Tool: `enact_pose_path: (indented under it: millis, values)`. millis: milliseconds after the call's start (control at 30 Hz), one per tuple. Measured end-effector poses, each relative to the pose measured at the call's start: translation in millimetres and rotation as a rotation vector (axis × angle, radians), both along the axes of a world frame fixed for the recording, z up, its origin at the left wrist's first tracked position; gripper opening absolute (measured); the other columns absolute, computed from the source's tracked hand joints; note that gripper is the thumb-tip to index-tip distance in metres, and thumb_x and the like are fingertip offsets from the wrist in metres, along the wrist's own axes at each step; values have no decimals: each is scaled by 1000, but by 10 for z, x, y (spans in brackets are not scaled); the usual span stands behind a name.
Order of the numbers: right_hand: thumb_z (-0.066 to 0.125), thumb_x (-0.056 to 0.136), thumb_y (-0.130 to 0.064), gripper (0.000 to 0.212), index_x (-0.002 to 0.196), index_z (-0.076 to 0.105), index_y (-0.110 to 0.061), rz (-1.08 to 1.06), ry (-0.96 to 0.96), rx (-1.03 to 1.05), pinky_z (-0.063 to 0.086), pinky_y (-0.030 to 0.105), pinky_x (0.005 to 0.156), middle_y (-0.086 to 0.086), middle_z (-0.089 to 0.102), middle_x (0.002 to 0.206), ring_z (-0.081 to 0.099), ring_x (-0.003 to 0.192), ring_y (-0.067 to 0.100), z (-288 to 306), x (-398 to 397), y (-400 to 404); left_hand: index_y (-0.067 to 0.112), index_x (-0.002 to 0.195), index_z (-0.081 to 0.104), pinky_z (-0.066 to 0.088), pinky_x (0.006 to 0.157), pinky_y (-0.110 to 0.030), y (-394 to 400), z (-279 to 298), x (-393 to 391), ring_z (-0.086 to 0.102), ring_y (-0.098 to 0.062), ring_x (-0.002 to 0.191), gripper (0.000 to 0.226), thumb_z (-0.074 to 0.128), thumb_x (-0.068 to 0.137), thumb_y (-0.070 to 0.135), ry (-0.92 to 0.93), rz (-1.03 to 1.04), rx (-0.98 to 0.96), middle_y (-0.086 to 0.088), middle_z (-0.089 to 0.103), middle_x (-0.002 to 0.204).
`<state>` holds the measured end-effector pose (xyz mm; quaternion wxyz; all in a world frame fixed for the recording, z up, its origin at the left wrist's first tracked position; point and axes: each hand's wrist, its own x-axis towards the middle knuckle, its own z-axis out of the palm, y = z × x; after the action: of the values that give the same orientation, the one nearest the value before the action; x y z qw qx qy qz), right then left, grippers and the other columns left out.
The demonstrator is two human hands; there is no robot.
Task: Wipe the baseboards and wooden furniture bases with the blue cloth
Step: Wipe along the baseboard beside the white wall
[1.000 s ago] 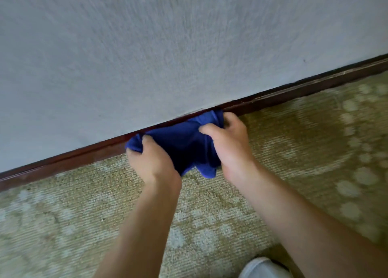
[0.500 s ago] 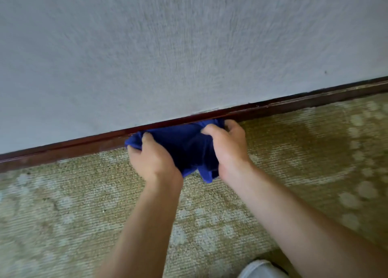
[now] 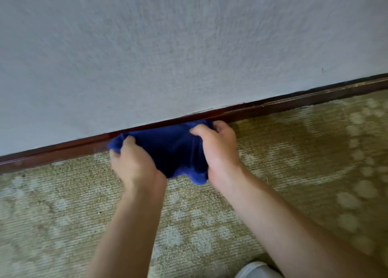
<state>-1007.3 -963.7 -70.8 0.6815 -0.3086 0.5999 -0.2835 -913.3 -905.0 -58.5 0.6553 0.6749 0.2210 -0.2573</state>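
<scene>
Where the textured grey wall (image 3: pixel 168 47) meets the floor, a dark reddish-brown baseboard (image 3: pixel 294 101) runs from near left to far right. The blue cloth (image 3: pixel 174 149) is bunched against the baseboard's face, its upper edge touching the wood and a loose corner hanging down onto the patterned olive carpet (image 3: pixel 294 162). Left hand (image 3: pixel 134 162): fingers curled closed around the cloth's left end, thumb on top. Right hand (image 3: pixel 218 152): closed on the cloth's right end, fingertips tucked toward the baseboard. Both forearms are bare and reach in from the near edge. A pale rounded object (image 3: pixel 256 270) sits at the near edge; its identity cannot be told.
</scene>
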Motion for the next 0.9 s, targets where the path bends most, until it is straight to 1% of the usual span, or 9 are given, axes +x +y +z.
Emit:
enact_pose_path:
  millis: [100, 233, 367, 433, 500, 600, 700, 800, 900]
  values:
    - [65, 75, -15, 13, 85, 56, -17, -251, 203, -219, 53, 38, 79, 2, 64, 82, 62, 78, 20, -42, -303, -275, 24, 89, 59, 57, 74, -47, -279, -115, -403, 67, -28, 91, 11, 54, 98, 18, 208, -194, -41, -1, 68, 99]
    - [61, 85, -10, 24, 108, 56, -9, -377, 469, -435, 46, 31, 93, -1, 58, 95, 57, 91, 17, -49, -436, -433, 22, 108, 65, 58, 57, -41, -484, -327, -602, 68, -31, 101, 15, 58, 94, 21, 385, -325, -76, -7, 71, 113]
    - [60, 86, -2, 10, 94, 55, -6, -286, 562, -622, 36, 11, 68, -10, 49, 74, 46, 72, 4, -75, -240, -241, 19, 123, 64, 55, 93, -48, -315, -437, -559, 69, -29, 106, 43, 66, 82, 29, 371, -258, -98, -8, 71, 121]
    - [61, 85, -1, 17, 86, 50, -13, -160, 531, -677, 33, 4, 62, -16, 43, 66, 45, 61, 0, -55, -178, -95, 22, 129, 62, 55, 93, -51, -233, -475, -561, 70, -31, 107, 62, 65, 69, 38, 400, -217, -119, -9, 69, 126]
    - [63, 84, -3, 17, 84, 50, -15, -53, 503, -687, 36, 10, 60, -15, 43, 63, 46, 59, -1, -66, -246, -73, 22, 131, 61, 54, 93, -55, -220, -573, -567, 69, -35, 109, 67, 64, 66, 40, 414, -175, -143, -10, 68, 128]
    - [64, 83, -10, 9, 90, 59, -9, -92, 562, -620, 49, 33, 76, -6, 57, 73, 57, 72, 16, -89, -494, -326, 26, 120, 68, 51, 94, -62, -295, -521, -588, 70, -36, 105, 59, 74, 62, 37, 418, -253, -123, -7, 73, 119]
    - [61, 81, -14, 24, 100, 61, -1, -285, 616, -563, 50, 46, 87, 7, 65, 88, 65, 91, 33, -82, -605, -583, 19, 101, 69, 55, 90, -56, -377, -299, -739, 71, -32, 100, 11, 66, 90, 20, 363, -409, -111, -8, 75, 105]
    - [60, 84, -10, 19, 101, 58, -1, -264, 611, -553, 47, 39, 84, 2, 58, 81, 62, 88, 32, -48, -450, -441, 21, 96, 67, 51, 97, -57, -369, -309, -785, 69, -32, 104, 10, 58, 96, 17, 339, -351, -77, -7, 72, 107]
    - [62, 84, -6, 10, 86, 52, -6, -10, 558, -679, 33, 29, 64, -9, 42, 63, 43, 65, 13, -21, -232, -80, 23, 121, 62, 50, 99, -56, -214, -425, -695, 69, -33, 106, 31, 60, 91, 23, 310, -139, -76, -9, 70, 120]
